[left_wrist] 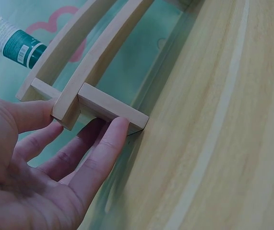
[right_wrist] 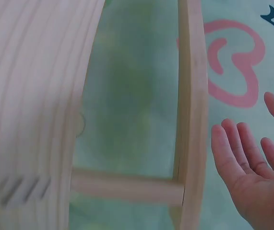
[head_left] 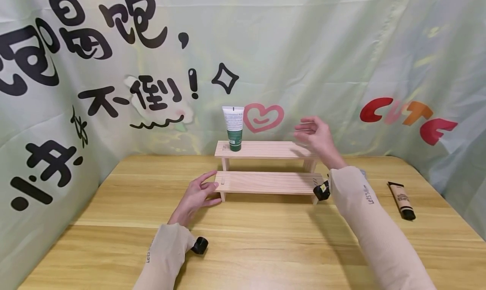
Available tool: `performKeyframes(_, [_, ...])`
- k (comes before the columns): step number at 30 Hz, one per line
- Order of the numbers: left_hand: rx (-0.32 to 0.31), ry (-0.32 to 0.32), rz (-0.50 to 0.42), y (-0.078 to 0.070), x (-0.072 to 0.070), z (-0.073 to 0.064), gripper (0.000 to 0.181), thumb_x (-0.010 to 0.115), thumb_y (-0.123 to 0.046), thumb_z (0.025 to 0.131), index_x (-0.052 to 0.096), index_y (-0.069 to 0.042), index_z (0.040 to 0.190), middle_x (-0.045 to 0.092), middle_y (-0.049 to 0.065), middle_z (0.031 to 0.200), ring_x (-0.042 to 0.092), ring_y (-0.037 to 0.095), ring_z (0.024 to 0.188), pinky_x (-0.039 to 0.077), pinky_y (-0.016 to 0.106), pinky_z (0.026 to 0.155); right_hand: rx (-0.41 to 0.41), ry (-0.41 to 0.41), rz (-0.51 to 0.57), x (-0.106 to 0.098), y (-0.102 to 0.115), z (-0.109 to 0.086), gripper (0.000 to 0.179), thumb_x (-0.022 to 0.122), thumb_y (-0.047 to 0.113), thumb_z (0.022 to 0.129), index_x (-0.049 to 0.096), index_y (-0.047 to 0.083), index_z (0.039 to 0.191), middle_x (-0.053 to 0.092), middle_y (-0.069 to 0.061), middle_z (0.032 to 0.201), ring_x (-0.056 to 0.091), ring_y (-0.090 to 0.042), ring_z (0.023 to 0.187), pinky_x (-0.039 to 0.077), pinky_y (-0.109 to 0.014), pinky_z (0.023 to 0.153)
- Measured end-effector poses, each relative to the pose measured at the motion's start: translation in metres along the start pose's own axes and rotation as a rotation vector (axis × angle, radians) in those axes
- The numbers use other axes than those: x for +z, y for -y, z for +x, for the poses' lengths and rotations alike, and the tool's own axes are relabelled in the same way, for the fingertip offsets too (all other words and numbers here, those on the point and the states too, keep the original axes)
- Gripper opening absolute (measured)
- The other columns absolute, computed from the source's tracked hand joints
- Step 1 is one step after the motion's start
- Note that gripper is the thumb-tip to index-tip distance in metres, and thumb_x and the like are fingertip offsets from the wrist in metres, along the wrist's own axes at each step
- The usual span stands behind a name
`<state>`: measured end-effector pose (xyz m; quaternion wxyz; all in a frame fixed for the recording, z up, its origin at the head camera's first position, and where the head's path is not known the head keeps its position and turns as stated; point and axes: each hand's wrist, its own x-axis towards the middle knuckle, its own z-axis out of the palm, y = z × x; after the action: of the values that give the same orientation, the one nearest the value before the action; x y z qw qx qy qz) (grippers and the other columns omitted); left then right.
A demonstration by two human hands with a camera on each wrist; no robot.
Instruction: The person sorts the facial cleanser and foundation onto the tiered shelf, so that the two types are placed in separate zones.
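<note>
A two-tier wooden rack (head_left: 265,182) stands on the table, its two shelves one behind and above the other. My left hand (head_left: 197,196) holds the left end of the lower shelf; in the left wrist view its thumb touches the board's corner and its fingers reach about the leg (left_wrist: 110,105). A green and white squeeze tube (head_left: 234,130) stands cap down near the upper shelf's left end. Above that shelf's right end, my right hand (head_left: 318,139) is in the air with fingers loosely extended and holding nothing, as the right wrist view also shows.
On the table's right side lies a beige tube (head_left: 401,200) with a black cap. A small greyish thing (head_left: 363,172) is mostly hidden behind my right sleeve. A printed cloth (head_left: 311,62) hangs behind the wooden table (head_left: 265,243) and along its sides.
</note>
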<state>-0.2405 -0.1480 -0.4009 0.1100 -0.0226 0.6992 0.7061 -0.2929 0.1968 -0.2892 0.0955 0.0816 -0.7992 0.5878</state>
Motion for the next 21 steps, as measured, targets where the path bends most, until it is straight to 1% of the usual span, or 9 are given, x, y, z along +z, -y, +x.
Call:
performKeyframes(5, [0.003,0.0,0.005,0.0,0.0,0.0,0.051,0.051,-0.005,0.106,0.039,-0.01,0.156,0.06,0.027,0.132,0.062,0.036,0.116,0.061,0.043,0.085,-0.011,-0.019,-0.028,-0.015,-0.006,-0.007,0.055,0.065,0.002,0.097,0.038,-0.011,0.144,0.056,-0.031,0.135,0.057,-0.005,0.099,0.051,-0.013,0.085])
performKeyframes(8, [0.003,-0.002,0.004,0.0,0.0,0.0,0.051,0.051,-0.005,0.106,0.04,-0.01,0.156,0.061,0.026,0.131,0.062,0.036,0.116,0.06,0.043,0.085,-0.02,-0.025,-0.027,-0.022,-0.009,-0.011,0.055,0.065,0.002,0.098,0.038,-0.012,0.144,0.057,-0.029,0.132,0.058,-0.002,0.097,0.052,-0.013,0.083])
performKeyframes(10, [0.003,-0.005,0.003,0.0,0.0,0.0,0.051,0.051,-0.005,0.106,0.04,-0.01,0.156,0.061,0.026,0.13,0.062,0.036,0.115,0.061,0.043,0.085,-0.019,-0.024,-0.015,-0.026,-0.012,-0.012,0.056,0.065,0.001,0.098,0.037,-0.012,0.144,0.062,-0.019,0.124,0.058,-0.001,0.097,0.053,-0.013,0.083])
performKeyframes(12, [0.003,-0.005,0.003,0.0,0.0,-0.001,0.051,0.051,-0.004,0.106,0.04,-0.01,0.156,0.061,0.026,0.131,0.062,0.036,0.115,0.061,0.043,0.085,-0.014,-0.02,0.002,-0.03,-0.016,-0.013,0.056,0.064,0.002,0.098,0.035,-0.013,0.144,0.063,-0.006,0.116,0.059,-0.001,0.097,0.054,-0.015,0.084])
performKeyframes(15, [0.006,-0.003,0.003,0.0,0.0,-0.001,0.052,0.051,-0.004,0.106,0.04,-0.01,0.156,0.06,0.026,0.131,0.062,0.036,0.115,0.061,0.043,0.085,-0.009,-0.021,0.007,-0.038,-0.022,-0.015,0.058,0.065,0.003,0.098,0.034,-0.013,0.145,0.061,0.012,0.105,0.06,-0.001,0.096,0.055,-0.016,0.084])
performKeyframes(18, [0.008,-0.001,0.007,-0.001,0.001,-0.001,0.052,0.052,-0.004,0.106,0.04,-0.009,0.156,0.06,0.026,0.132,0.062,0.036,0.115,0.061,0.043,0.085,-0.004,-0.037,0.007,-0.046,-0.028,-0.017,0.055,0.066,0.003,0.098,0.037,-0.011,0.143,0.062,0.018,0.099,0.061,0.0,0.093,0.055,-0.015,0.083])
performKeyframes(21, [0.005,-0.004,0.01,-0.002,0.001,-0.002,0.052,0.052,-0.004,0.106,0.04,-0.01,0.156,0.06,0.026,0.131,0.062,0.037,0.115,0.061,0.043,0.085,-0.003,-0.051,-0.007,-0.054,-0.033,-0.019,0.052,0.067,0.003,0.098,0.04,-0.008,0.141,0.063,0.021,0.097,0.061,0.002,0.092,0.053,-0.012,0.082])
